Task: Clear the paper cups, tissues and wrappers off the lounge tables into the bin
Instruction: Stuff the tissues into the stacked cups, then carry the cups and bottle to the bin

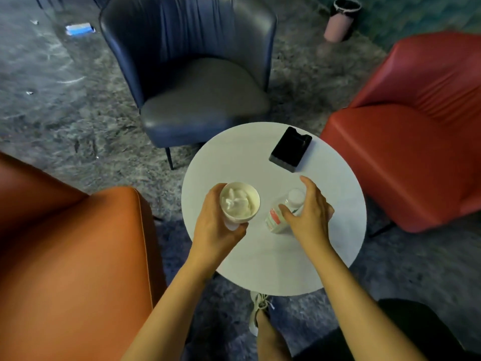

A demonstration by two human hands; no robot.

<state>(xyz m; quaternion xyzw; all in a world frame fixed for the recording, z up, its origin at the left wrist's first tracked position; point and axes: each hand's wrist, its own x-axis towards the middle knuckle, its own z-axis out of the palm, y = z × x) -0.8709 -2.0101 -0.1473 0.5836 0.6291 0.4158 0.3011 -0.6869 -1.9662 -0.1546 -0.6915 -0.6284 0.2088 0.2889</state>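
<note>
My left hand (pixel 216 222) grips a white paper cup (pixel 240 201) with a crumpled white tissue (pixel 236 201) stuffed inside it, held just above the round white table (pixel 260 256). My right hand (pixel 309 212) curls over a small clear plastic bottle (pixel 282 217) with a red and white label and a white cap; the bottle stands tilted on the table. A pink bin (pixel 338 24) with a black liner stands on the floor at the far right, beyond the chairs.
A black phone-like case (pixel 290 149) lies at the table's far side. A dark blue armchair (pixel 192 82) stands behind the table, a red one (pixel 416 142) to the right, an orange one (pixel 73 256) to the left. Scraps (pixel 78 29) lie on the grey carpet at far left.
</note>
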